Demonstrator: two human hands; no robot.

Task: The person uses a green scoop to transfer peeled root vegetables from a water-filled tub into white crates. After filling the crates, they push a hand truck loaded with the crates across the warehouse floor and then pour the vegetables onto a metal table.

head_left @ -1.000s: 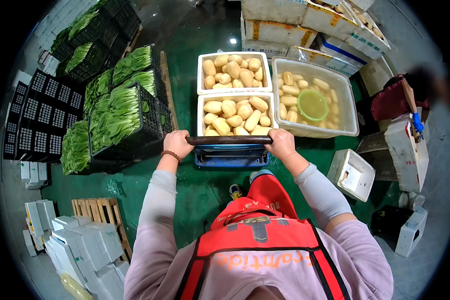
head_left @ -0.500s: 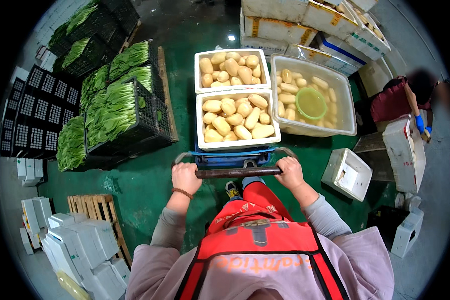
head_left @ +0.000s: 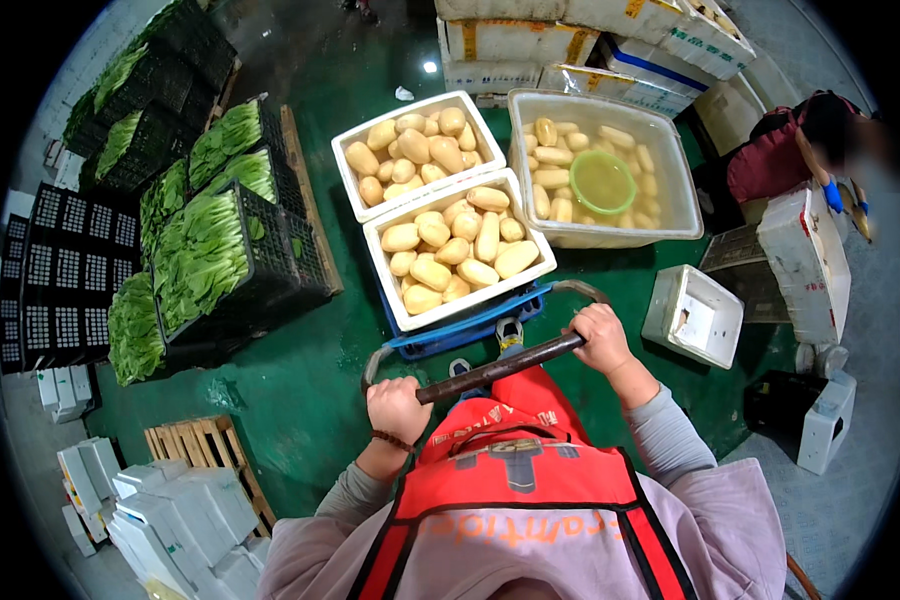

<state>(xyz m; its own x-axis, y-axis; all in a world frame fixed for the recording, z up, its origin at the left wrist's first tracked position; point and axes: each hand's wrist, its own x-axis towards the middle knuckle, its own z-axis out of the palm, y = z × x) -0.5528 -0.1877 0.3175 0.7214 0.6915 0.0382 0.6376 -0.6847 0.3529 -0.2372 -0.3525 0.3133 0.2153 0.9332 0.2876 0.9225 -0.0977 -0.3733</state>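
My left hand (head_left: 398,410) and my right hand (head_left: 602,340) are closed round the two ends of a hand cart's dark handle bar (head_left: 500,370). The bar slants, its right end farther from me. Beyond it, on the blue cart (head_left: 460,336), stand two white foam boxes end to end. The nearer box (head_left: 470,310) and the farther box (head_left: 342,165) are both filled with smooth, pale yellow, oblong roots (head_left: 432,274) that look like lotus root. My shoes (head_left: 510,330) show behind the cart's near edge.
A water-filled plastic tub (head_left: 600,238) beside the cart's right holds more roots and a green basin (head_left: 602,182). Leafy greens in black crates (head_left: 300,250) line the left. A white foam box (head_left: 660,310) lies right. A person (head_left: 765,165) with blue gloves works at far right.
The handle bar has swung from level to slanted, its left end nearer me. The cart and both boxes have turned counterclockwise and sit farther left in view. Both hands have kept their grip.
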